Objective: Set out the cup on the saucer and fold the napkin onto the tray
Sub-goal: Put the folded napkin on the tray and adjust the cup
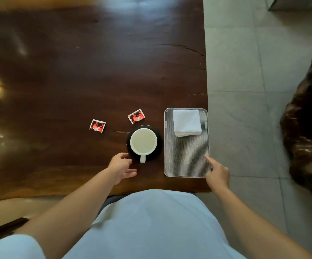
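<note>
On the counter [76,71], the cup [143,141] stands on the saucer [159,146] just beyond the left hand [120,168], its handle turned toward the person. The tray [186,161] lies between the two hands, just right of the saucer, with its near right edge under the forefinger of the right hand [217,173]. The folded napkin [187,122] sits on the tray's far end, well beyond the right hand; a sachet [136,116] lies just behind the saucer, a second sachet [97,126] farther left, both beyond the left hand.
</note>
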`<state>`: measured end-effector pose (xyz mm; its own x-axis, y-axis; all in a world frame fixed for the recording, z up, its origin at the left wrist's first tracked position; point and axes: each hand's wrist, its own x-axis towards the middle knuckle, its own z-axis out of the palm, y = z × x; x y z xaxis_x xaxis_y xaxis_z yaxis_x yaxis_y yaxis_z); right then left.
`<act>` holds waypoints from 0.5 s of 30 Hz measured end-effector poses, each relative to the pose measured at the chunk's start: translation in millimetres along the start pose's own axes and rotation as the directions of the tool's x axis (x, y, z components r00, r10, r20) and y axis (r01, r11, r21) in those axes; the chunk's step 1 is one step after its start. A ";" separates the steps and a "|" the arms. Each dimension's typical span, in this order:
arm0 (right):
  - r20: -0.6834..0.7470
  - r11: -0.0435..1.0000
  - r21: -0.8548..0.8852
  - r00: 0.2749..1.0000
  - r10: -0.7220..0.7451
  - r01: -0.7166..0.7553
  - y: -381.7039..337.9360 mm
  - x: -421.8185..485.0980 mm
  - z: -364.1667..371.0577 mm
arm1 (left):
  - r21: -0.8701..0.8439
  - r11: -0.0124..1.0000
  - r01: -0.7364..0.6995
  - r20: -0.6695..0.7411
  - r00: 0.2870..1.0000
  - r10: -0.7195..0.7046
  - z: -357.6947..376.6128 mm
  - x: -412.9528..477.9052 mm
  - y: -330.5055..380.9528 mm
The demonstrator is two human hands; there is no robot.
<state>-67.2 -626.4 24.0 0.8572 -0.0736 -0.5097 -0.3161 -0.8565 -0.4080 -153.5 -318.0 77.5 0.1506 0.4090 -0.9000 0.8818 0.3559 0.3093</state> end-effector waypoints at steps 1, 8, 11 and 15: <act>-0.002 1.000 -0.007 1.000 -0.025 0.025 0.4 -0.3 0.8 | 0.003 1.000 -0.008 0.003 1.000 0.008 1.6 -1.0 -2.0; 0.056 0.995 -0.020 0.994 -0.094 0.095 -12.8 -11.7 8.1 | -0.056 0.998 0.017 0.012 1.000 -0.017 3.0 -1.9 -7.1; 0.065 0.997 -0.019 0.996 -0.067 0.068 -20.4 -16.5 14.7 | -0.032 0.999 0.012 0.017 1.000 -0.012 -2.5 -1.5 -9.7; 0.105 0.998 -0.014 0.993 -0.061 0.063 -30.3 -19.8 20.0 | 0.096 0.995 -0.026 0.075 0.997 0.018 -11.1 -2.2 -14.2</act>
<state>-82.7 -588.8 31.2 0.8274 0.0333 -0.5607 -0.2559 -0.8663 -0.4290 -171.3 -314.6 78.5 0.2000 0.3510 -0.9148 0.9164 0.2633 0.3014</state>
